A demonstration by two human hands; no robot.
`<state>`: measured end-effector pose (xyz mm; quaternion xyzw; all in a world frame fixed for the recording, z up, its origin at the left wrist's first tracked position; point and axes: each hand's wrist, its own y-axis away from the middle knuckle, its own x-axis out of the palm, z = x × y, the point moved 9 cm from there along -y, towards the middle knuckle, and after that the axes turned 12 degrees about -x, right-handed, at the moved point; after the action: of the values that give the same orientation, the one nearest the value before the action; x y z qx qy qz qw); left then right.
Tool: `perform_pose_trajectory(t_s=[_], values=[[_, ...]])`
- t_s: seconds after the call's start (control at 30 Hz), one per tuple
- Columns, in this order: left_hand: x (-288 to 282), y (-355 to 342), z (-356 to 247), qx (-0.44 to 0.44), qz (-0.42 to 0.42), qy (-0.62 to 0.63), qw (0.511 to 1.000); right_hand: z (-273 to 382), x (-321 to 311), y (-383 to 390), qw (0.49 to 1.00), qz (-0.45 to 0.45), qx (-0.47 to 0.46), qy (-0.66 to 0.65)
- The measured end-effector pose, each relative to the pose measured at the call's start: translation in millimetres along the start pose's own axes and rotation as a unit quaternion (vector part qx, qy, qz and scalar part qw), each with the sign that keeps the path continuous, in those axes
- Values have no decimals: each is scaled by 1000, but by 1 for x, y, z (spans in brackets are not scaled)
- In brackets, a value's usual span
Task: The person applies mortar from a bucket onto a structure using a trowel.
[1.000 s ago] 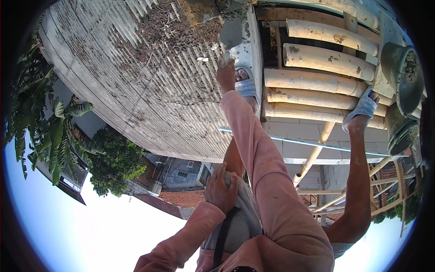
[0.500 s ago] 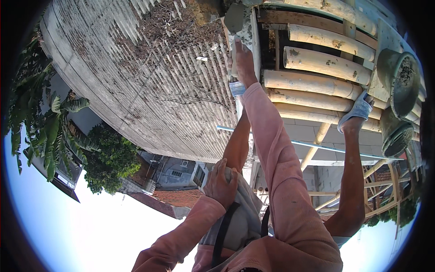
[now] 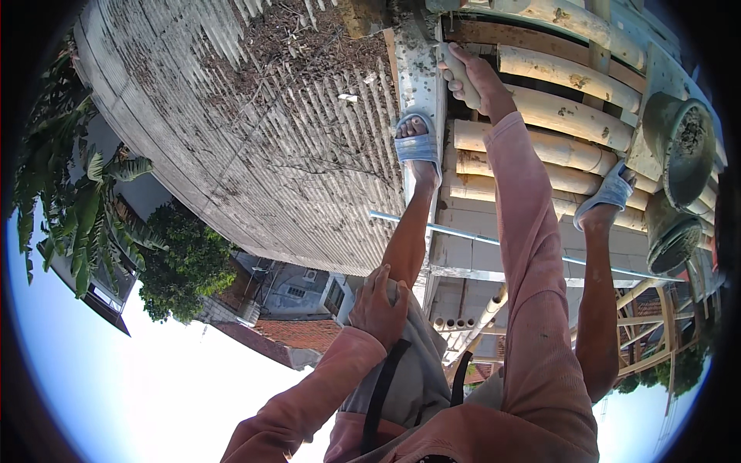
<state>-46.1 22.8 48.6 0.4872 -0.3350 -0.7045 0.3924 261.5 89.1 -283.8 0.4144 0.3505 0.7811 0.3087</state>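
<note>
My right hand [image 3: 486, 83] is closed around the pale, mortar-caked handle of a trowel [image 3: 460, 71], above the ends of the bamboo poles. The trowel's blade points up and left, seen nearly edge-on over the concrete ledge [image 3: 417, 81]. My left hand [image 3: 378, 309] lies on my bent left knee with its fingers spread and holds nothing. A blue sandal [image 3: 417, 148] on my left foot stands on the ledge. The other blue sandal [image 3: 607, 196], on my right foot, rests on the bamboo poles [image 3: 571, 117].
A bucket [image 3: 658, 127] with grey mortar inside stands at the right, beside a second bucket [image 3: 658, 212]. Corrugated roofing [image 3: 293, 177] with dry debris spreads left of the ledge. Gaps show between the poles, and a thin blue bar [image 3: 471, 234] crosses lower down, above a drop.
My right hand has swung right with the trowel, off the ledge and over toward the poles. The blade has turned nearly edge-on. My left hand stays on the knee.
</note>
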Motion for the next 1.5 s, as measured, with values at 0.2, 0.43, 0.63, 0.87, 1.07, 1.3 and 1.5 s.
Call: perform_pose_trajectory(t_s=[0.2, 0.43, 0.63, 0.87, 1.07, 1.3, 1.5], values=[[-2, 2, -7, 5, -2, 6, 1000, 23, 1, -5, 994, 21, -26, 101], [3, 4, -11, -1, -8, -6, 1000, 29, 10, -15, 995, 21, -30, 97], [12, 8, -23, 4, 0, -15, 1000, 44, -16, 31, 919, -5, -101, 381], [20, 9, -37, 15, -11, -61, 998, 130, -93, 288, 728, 12, -117, 675], [11, 17, -67, 21, -57, -109, 992, 317, -173, 502, 605, -212, -158, 751], [21, 23, -90, 3, -34, -164, 986, 421, -333, 465, 362, -321, -91, 871], [41, 29, -98, 0, -38, -193, 981, 409, -400, 365, 323, -134, -101, 931]])
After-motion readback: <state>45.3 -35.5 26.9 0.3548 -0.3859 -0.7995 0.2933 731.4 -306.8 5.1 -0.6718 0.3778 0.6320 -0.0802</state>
